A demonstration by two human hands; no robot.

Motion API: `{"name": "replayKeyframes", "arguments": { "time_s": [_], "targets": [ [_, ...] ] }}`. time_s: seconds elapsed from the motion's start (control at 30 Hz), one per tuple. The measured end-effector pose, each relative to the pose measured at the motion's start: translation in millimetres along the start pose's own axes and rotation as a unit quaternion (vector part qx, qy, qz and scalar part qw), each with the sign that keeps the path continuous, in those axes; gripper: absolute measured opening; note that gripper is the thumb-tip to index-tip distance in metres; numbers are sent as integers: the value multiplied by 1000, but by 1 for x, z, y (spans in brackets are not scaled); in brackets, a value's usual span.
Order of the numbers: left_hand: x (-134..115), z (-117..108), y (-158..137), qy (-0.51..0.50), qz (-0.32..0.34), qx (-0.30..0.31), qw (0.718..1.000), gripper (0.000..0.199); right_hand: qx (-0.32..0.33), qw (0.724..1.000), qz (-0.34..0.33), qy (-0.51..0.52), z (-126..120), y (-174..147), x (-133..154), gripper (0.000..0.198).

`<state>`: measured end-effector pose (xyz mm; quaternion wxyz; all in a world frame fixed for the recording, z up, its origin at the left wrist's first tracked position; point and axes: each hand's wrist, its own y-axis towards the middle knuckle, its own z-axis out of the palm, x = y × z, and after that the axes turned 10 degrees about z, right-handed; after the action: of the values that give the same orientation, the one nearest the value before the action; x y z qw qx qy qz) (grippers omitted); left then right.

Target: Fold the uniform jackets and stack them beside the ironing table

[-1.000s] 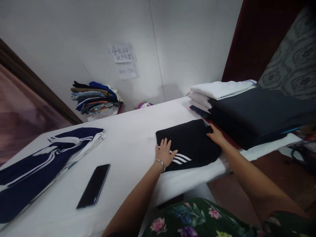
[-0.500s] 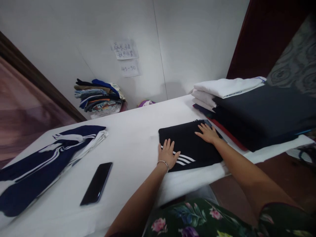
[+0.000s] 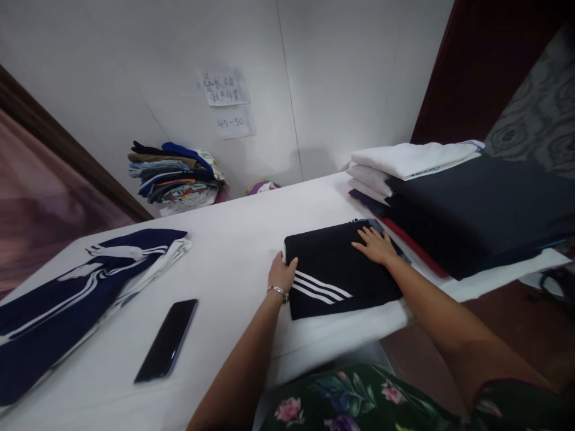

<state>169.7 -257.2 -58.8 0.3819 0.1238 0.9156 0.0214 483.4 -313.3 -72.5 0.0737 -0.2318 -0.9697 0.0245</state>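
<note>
A folded black garment (image 3: 330, 254) lies flat in front of me, with slanting white stripes near its lower left corner. At its left edge, my left hand (image 3: 282, 276) grips the cloth, thumb on top and the other fingers partly hidden by the edge. A bracelet circles that wrist. My right hand (image 3: 378, 244) rests flat on the garment's upper right part, fingers spread. A bit of greyish cloth shows beyond the garment's right side. Whether the garment is a jacket or trousers, I cannot tell.
On the white table (image 3: 238, 257) lie a black phone (image 3: 166, 341) and navy-and-white striped clothes (image 3: 90, 293) to the left. A tall stack of folded clothes (image 3: 476, 209) stands at the right. Behind the table are piled clothes (image 3: 175, 176) and handwritten paper signs (image 3: 227, 90) on the wall.
My left hand has slid left off the striped top of the garment and now holds its left edge. My right hand stays flat in nearly the same place.
</note>
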Motion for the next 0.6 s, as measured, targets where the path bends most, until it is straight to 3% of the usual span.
{"name": "replayKeyframes", "arguments": {
  "time_s": [0.07, 0.17, 0.23, 0.33, 0.47, 0.6],
  "targets": [
    [-2, -4, 8, -44, -51, 38, 997, 62, -4, 1000, -5, 7, 0, 0, 0, 73],
    [-13, -2, 11, -106, -60, 80, 989, 42, -5, 1000, -7, 13, -3, -1, 1, 72],
    [-21, 0, 11, -138, -52, 77, 986, 30, 2, 1000, -1, 13, -8, -3, 3, 72],
    [-24, -13, 14, -176, -33, 30, 983, 28, 20, 1000, 6, 17, -16, -10, 14, 72],
    [8, -64, 25, -172, -18, -29, 984, 31, 5, 998, -43, 34, -12, -30, 48, 73],
    [61, -104, 19, -110, -117, -5, 987, 30, 20, 991, -132, 26, 5, -49, 84, 72]
  ]
}}
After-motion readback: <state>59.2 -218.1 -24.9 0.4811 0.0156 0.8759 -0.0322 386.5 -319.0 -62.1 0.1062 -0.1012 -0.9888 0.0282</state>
